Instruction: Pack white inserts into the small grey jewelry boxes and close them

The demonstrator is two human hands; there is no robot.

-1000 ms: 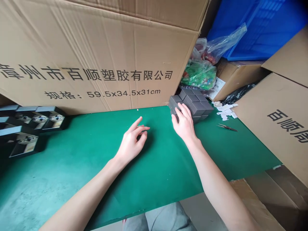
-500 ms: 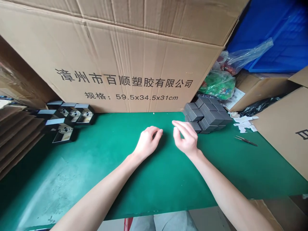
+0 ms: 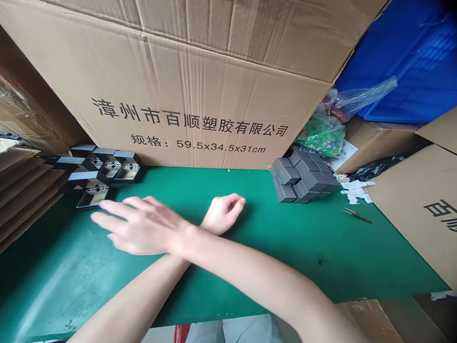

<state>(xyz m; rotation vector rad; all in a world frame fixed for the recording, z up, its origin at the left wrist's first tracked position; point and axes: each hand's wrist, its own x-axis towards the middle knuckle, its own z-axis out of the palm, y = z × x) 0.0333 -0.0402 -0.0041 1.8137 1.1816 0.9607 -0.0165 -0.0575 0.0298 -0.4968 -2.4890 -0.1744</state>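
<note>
My right hand [image 3: 139,226] reaches across to the left over my left forearm, fingers stretched out and empty, just above the green mat [image 3: 285,252]. Its fingertips are close to a cluster of open black boxes [image 3: 103,172] with small items inside. My left hand [image 3: 223,214] rests on the mat at the centre, partly behind my right wrist, fingers curled with thumb and forefinger together; whether it holds anything is hidden. A stack of closed grey boxes [image 3: 303,178] sits at the back right, clear of both hands.
A large printed cardboard carton [image 3: 200,85] walls off the back. Tweezers [image 3: 357,216] and white paper bits [image 3: 353,188] lie right of the grey boxes. Another carton [image 3: 421,209] stands at right, a blue crate [image 3: 410,62] and plastic bags [image 3: 321,133] behind. Flat cardboard [image 3: 24,190] is stacked at left.
My right hand left the grey box stack and swung left across my left arm toward the open black boxes. My left hand curled its fingers and stayed near the centre.
</note>
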